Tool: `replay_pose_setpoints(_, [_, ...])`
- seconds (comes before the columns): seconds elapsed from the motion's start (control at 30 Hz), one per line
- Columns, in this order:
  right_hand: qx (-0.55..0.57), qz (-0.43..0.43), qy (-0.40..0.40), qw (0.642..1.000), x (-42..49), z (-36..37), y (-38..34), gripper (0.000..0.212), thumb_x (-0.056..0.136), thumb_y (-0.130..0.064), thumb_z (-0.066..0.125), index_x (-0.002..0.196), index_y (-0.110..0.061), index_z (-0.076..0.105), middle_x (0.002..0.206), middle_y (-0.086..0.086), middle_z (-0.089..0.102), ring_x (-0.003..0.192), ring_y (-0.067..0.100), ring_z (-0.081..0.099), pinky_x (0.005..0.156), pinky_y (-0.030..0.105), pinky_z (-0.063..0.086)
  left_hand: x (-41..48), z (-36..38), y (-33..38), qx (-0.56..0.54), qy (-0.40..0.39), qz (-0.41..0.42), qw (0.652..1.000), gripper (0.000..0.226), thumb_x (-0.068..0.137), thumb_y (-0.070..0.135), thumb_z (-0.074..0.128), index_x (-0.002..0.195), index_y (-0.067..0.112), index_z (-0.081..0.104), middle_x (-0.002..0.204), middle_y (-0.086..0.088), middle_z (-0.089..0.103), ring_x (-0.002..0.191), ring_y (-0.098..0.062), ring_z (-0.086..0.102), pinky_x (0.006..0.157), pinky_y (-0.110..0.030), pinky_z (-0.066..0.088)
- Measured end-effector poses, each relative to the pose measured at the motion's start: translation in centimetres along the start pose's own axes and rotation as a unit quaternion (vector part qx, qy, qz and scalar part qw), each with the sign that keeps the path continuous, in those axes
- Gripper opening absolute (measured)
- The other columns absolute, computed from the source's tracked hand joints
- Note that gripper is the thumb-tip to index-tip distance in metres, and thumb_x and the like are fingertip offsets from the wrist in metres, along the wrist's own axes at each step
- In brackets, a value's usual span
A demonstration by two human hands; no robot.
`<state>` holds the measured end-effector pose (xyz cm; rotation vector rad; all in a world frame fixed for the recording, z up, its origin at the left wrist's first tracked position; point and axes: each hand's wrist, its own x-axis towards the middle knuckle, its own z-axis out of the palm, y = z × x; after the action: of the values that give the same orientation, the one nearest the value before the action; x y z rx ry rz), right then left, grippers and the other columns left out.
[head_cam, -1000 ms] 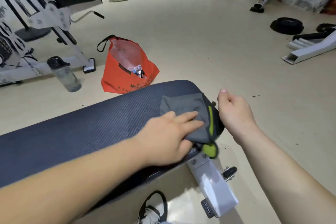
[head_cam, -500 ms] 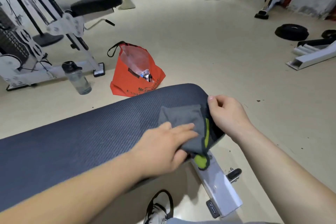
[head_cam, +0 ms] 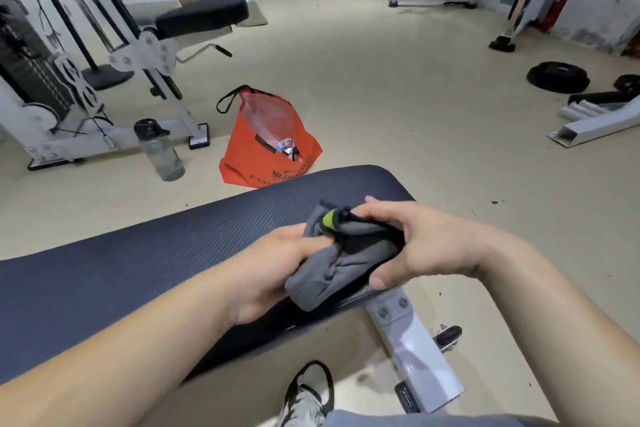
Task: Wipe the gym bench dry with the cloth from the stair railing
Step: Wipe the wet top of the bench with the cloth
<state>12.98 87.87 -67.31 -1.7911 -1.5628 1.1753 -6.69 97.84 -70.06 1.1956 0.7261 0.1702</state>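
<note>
**Cloth gripped by both hands at the counter's end**

The cloth, grey with a green patch and black trim, is bunched between both hands above the right end of the counter. The left hand holds the cloth's left side, its fingers curled closed on the fabric. The right hand holds the cloth's right side: its fingers close over the top edge and the thumb presses below. The cloth's lower fold hangs just past the counter's near edge.

The counter's dark ribbed pad runs left from the cloth. A white frame supports the counter below the cloth. Beyond the counter's far edge, an orange bag stands open on the floor; a bottle stands left of the bag. A shoe rests on the floor near the counter's near edge.
</note>
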Motion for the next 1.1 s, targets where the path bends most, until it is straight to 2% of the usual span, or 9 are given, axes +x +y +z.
replay_pose_setpoints(0.07, [0.131, -0.032, 0.043, 0.990, -0.2, -0.4, -0.4, 0.044, 0.074, 0.000, 0.088, 0.110, -0.019, 0.069, 0.110, -0.004, 0.076, 0.107, 0.014, 0.069, 0.100, 0.040, 0.050, 0.3, -0.2, 1.9, -0.084, -0.032, -0.022, 0.996, 0.026, 0.091, 0.012, 0.065, 0.115, 0.005, 0.074, 0.112, -0.014, 0.076, 0.100, -0.023, 0.070, 0.103, -0.039, 0.050])
replay_pose_setpoints(0.17, [0.175, -0.008, 0.206, 0.963, 0.4, -1.1, 0.0, 0.025, 0.078, -0.005, 0.086, 0.097, -0.009, 0.070, 0.092, 0.006, 0.077, 0.081, 0.015, 0.069, 0.081, 0.036, 0.054, 2.3, -0.2, 4.1, -0.099, -0.053, -0.013, 0.994, 0.034, 0.091, 0.022, 0.069, 0.120, 0.004, 0.072, 0.113, -0.014, 0.071, 0.099, -0.024, 0.067, 0.099, -0.042, 0.049])
replay_pose_setpoints(0.23, [0.091, 0.038, 0.325, 0.941, 1.2, -1.4, 1.0, 0.022, 0.084, -0.016, 0.081, 0.104, -0.021, 0.071, 0.099, -0.002, 0.077, 0.090, 0.015, 0.072, 0.082, 0.033, 0.053, 3.9, -0.1, 5.1, -0.038, 0.039, 0.014, 0.998, 0.020, 0.098, 0.021, 0.060, 0.108, 0.007, 0.072, 0.101, -0.013, 0.065, 0.080, -0.021, 0.064, 0.075, -0.036, 0.055])
replay_pose_setpoints(0.3, [-0.048, 0.131, 0.376, 0.916, 1.8, -1.4, 2.5, 0.049, 0.088, -0.030, 0.074, 0.135, -0.028, 0.061, 0.132, 0.001, 0.064, 0.123, 0.023, 0.062, 0.100, 0.036, 0.049, 5.2, -0.8, 4.9, 0.120, 0.192, 0.045, 0.973, 0.016, 0.099, 0.020, 0.057, 0.098, 0.011, 0.070, 0.093, -0.007, 0.065, 0.073, -0.020, 0.064, 0.066, -0.033, 0.056])
replay_pose_setpoints(0.43, [-0.139, 0.137, 0.271, 0.942, 2.5, -0.4, 3.2, 0.063, 0.090, -0.045, 0.069, 0.149, -0.035, 0.051, 0.166, 0.001, 0.032, 0.154, 0.020, 0.029, 0.123, 0.040, 0.030, 5.8, -3.6, 3.1, 0.548, 0.198, 0.103, 0.806, 0.038, 0.091, 0.030, 0.063, 0.129, 0.023, 0.066, 0.129, -0.001, 0.065, 0.117, -0.021, 0.060, 0.099, -0.035, 0.050])
replay_pose_setpoints(0.53, [-0.190, 0.135, 0.117, 0.965, 3.6, 1.3, 3.1, 0.063, 0.099, -0.050, 0.055, 0.158, -0.036, 0.037, 0.173, -0.005, 0.013, 0.160, 0.015, 0.007, 0.129, 0.041, 0.012, 5.3, -5.5, 2.7, 0.696, 0.162, 0.049, 0.698, 0.051, 0.086, 0.045, 0.056, 0.135, 0.032, 0.059, 0.146, 0.003, 0.050, 0.131, -0.026, 0.047, 0.103, -0.046, 0.049])
replay_pose_setpoints(0.6, [-0.223, 0.160, 0.061, 0.960, 4.5, 1.9, 3.6, 0.062, 0.104, -0.050, 0.043, 0.162, -0.039, 0.024, 0.174, -0.007, -0.001, 0.160, 0.016, -0.006, 0.129, 0.043, 0.000, 5.0, -6.3, 2.2, 0.714, 0.140, 0.027, 0.686, 0.051, 0.087, 0.054, 0.050, 0.135, 0.038, 0.059, 0.143, 0.006, 0.052, 0.128, -0.025, 0.047, 0.101, -0.045, 0.050])
replay_pose_setpoints(0.87, [-0.266, 0.180, 0.161, 0.933, 12.5, 1.8, 3.4, 0.057, 0.107, -0.047, 0.027, 0.162, -0.039, 0.020, 0.175, -0.003, -0.002, 0.161, 0.023, -0.006, 0.128, 0.051, -0.002, 4.9, -7.5, 0.4, 0.701, 0.157, 0.049, 0.694, 0.052, 0.095, 0.060, 0.043, 0.147, 0.048, 0.043, 0.159, 0.019, 0.037, 0.141, -0.018, 0.035, 0.109, -0.042, 0.045])
replay_pose_setpoints(1.1, [-0.290, 0.089, 0.025, 0.953, 9.3, 3.7, 1.6, 0.055, 0.109, -0.043, 0.028, 0.163, -0.041, 0.017, 0.173, -0.012, -0.005, 0.159, 0.013, -0.009, 0.129, 0.041, -0.003, 5.0, -8.2, 0.2, 0.692, 0.166, 0.066, 0.700, 0.053, 0.093, 0.064, 0.045, 0.145, 0.050, 0.046, 0.156, 0.020, 0.040, 0.140, -0.016, 0.035, 0.107, -0.039, 0.043])
